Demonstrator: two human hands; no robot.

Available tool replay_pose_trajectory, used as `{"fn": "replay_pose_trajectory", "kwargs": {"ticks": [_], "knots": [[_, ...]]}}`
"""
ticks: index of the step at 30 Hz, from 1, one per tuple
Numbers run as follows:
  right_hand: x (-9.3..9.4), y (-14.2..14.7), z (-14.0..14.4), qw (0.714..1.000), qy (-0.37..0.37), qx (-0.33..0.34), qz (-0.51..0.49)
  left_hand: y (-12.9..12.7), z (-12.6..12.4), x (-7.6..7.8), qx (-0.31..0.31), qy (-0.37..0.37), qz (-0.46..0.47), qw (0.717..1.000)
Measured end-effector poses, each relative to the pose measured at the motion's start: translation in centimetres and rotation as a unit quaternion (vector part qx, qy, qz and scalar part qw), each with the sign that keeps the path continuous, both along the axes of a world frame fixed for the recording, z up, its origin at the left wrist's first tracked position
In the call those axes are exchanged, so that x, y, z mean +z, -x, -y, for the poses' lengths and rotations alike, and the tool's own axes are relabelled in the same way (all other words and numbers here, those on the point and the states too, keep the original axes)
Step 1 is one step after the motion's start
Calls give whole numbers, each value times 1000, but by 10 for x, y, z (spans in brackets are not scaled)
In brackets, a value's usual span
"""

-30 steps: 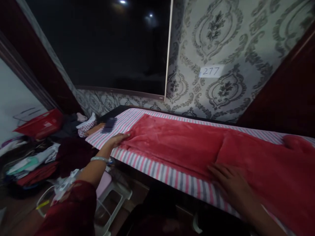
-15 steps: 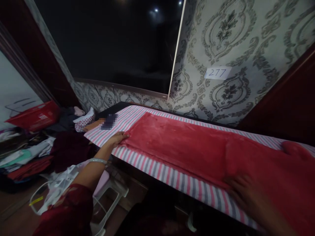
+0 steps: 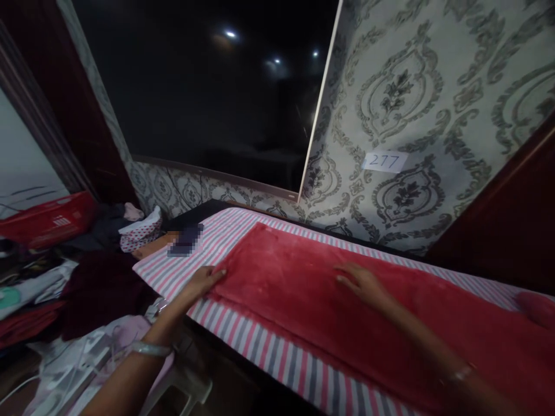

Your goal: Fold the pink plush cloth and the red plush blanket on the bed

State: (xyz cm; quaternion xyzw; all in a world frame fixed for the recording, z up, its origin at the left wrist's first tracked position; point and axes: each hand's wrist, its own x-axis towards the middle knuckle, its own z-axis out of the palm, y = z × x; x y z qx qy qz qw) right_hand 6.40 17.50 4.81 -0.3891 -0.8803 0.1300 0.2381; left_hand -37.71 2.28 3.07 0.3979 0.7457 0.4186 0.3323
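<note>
A red plush cloth [image 3: 295, 283] lies long and nearly flat over a striped pink, grey and white sheet [image 3: 277, 352]. My left hand [image 3: 204, 282] is at the cloth's near left corner, thumb on top and fingers closed on its edge. Over the middle of the cloth is my right hand [image 3: 362, 284], its fingers stretched out and apart with nothing in them. Whether its palm presses on the fabric is hard to see. A raised red bulge of fabric [image 3: 535, 309] shows at the far right.
A large dark television [image 3: 208, 98] hangs behind the table, beside patterned wallpaper with a "277" paper [image 3: 385, 162]. Heaped clothes [image 3: 99, 289] and a red bag [image 3: 52, 219] lie at the left. A pale plastic stool [image 3: 191, 387] stands below the table edge.
My right hand has moved left and away from me, from the cloth's near edge to its middle. My left hand stays at the corner. The view has tilted up slightly.
</note>
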Motion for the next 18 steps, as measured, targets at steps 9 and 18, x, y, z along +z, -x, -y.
{"fn": "replay_pose_trajectory", "kwargs": {"ticks": [9, 18], "knots": [[-9, 169, -112, 995, 55, -27, 80, -10, 10, -10, -8, -33, -190, 981], [-33, 217, -158, 988, 47, -41, 140, -20, 19, -2, -52, 105, -237, 964]]}}
